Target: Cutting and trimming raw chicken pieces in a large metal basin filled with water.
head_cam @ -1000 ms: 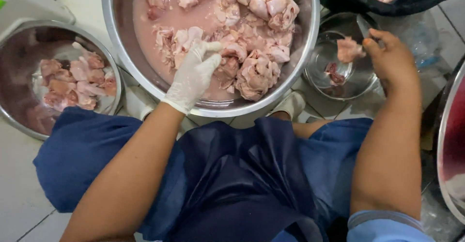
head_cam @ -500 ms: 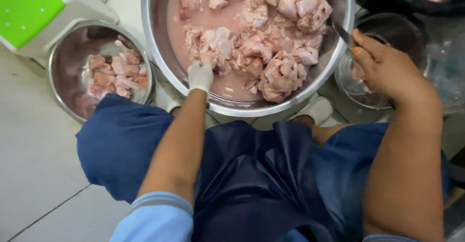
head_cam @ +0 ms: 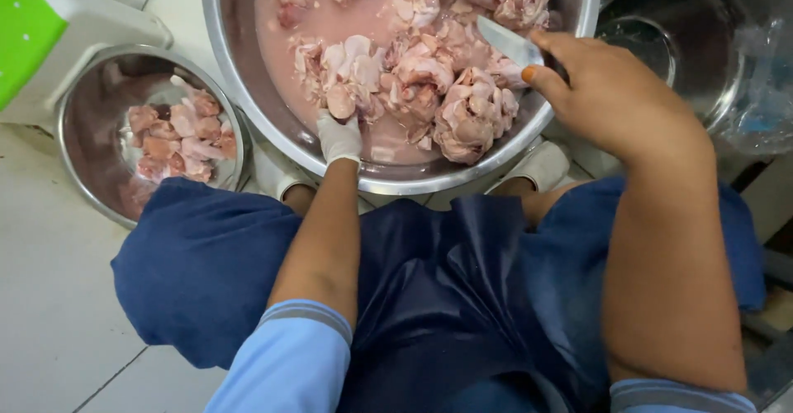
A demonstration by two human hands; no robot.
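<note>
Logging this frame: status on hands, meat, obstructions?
Left hand gloved, gripping a raw meat piece in big steel bowl. Right hand holds knife over it. Nothing obstructing.

Small bowl (head_cam: 91, 144) left of big basin (head_cam: 239, 91)

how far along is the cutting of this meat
Done: the small steel bowl holds a modest layer of cut pieces. In hand: the gloved left hand reaches into the big basin, the right hand holds a knife. Left: most raw pieces sit in pink liquid.
</note>
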